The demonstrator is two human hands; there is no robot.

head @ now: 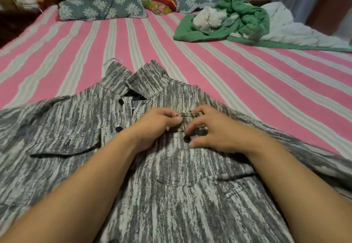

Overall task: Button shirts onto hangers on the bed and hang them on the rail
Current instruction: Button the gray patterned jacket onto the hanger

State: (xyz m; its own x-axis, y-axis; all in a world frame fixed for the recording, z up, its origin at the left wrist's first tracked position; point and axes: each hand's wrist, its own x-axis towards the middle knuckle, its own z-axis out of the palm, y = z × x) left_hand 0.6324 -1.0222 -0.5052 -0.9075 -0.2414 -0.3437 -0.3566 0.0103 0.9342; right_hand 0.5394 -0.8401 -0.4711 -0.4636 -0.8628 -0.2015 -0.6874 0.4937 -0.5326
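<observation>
together, left hand (158,122) and right hand (213,130) pinch shirt (171,185) placket, fingers curled.

The shirt (171,176) lies on the bed (133,38) nearest the person, collar toward the pillows (102,7) at the far end, a hanger hook (112,60) just beyond the collar, both hands (158,126) on its middle, and a clothes heap (236,21) far right.

Both hands are on the grey streaked shirt (171,195) spread over the pink striped bed (247,82). The left hand (158,126) pinches the placket edge, and the right hand (213,130) curls by a black button (187,138). A hanger hook (112,60) pokes out past the collar.
</observation>
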